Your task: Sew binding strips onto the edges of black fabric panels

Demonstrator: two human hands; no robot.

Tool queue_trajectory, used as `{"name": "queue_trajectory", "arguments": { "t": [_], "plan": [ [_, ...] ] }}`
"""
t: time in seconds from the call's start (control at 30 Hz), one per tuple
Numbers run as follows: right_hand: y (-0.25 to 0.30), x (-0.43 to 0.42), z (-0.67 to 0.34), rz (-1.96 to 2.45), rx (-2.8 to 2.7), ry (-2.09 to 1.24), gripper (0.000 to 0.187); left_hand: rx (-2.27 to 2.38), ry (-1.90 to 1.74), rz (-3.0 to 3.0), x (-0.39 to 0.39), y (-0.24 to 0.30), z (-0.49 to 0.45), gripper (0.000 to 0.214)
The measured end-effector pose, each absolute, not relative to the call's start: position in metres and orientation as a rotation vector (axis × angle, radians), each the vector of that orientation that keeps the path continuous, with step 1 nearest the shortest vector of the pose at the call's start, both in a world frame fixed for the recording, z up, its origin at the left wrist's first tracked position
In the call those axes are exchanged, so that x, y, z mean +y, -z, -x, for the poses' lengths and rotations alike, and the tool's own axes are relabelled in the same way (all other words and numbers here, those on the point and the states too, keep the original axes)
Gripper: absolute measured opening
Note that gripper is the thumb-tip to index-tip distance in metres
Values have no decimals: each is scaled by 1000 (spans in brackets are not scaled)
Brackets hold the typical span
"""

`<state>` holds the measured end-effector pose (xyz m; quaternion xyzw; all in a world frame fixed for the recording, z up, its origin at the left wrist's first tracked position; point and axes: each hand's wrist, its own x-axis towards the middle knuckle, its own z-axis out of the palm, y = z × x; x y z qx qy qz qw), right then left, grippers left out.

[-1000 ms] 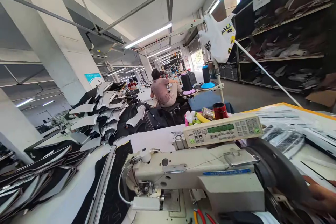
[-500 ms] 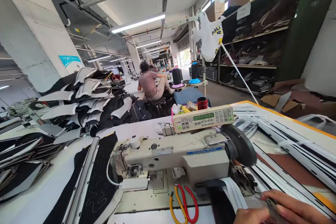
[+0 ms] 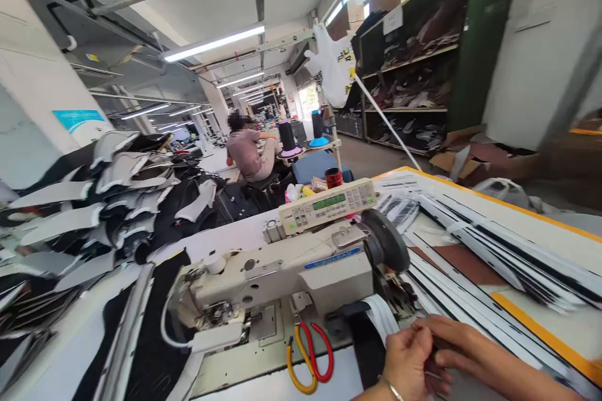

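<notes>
My left hand (image 3: 408,354), with a bracelet at the wrist, has its fingers pinched together at the lower right of the head view. Against it my right hand (image 3: 454,341) reaches in from the right, fingers curled and meeting the left fingertips. Whatever lies between them is hidden by the fingers. Both hands are right of the sewing machine (image 3: 282,276), below its black handwheel (image 3: 388,241). White strips (image 3: 382,316) hang over a dark piece (image 3: 367,351) beside my left hand. Scissors (image 3: 316,351) with one red and one yellow handle lie on the machine bed.
White strips in bundles (image 3: 498,244) cover the yellow-edged table at right. A control panel (image 3: 329,205) stands behind the machine. Piled grey and black cut pieces (image 3: 126,182) rise at left. Farther back a person (image 3: 251,150) sits near thread cones (image 3: 288,138).
The view has swung right, so the machine and scissors appear farther left. My hands have come together; the dark grey metal piece seen between them earlier no longer shows.
</notes>
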<state>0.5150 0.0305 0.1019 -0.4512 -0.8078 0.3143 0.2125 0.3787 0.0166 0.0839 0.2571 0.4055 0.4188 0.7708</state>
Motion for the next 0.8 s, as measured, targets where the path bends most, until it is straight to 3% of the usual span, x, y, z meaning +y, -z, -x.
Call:
{"name": "queue_trajectory", "arguments": {
  "t": [0.1,0.3,0.53,0.8],
  "plan": [
    [-115,25,-523,1226,-2278,-970,23,791,-859,-652,9,-88,-373,51],
    [-106,69,-556,1448,-2033,-770,25,859,-805,-735,11,-88,-360,42],
    [-77,141,-543,1533,-1854,-907,23,852,-787,-690,11,-83,-355,40],
    [-78,151,-545,1397,-2003,-1047,21,801,-823,-575,12,-66,-356,48]
  ]
}}
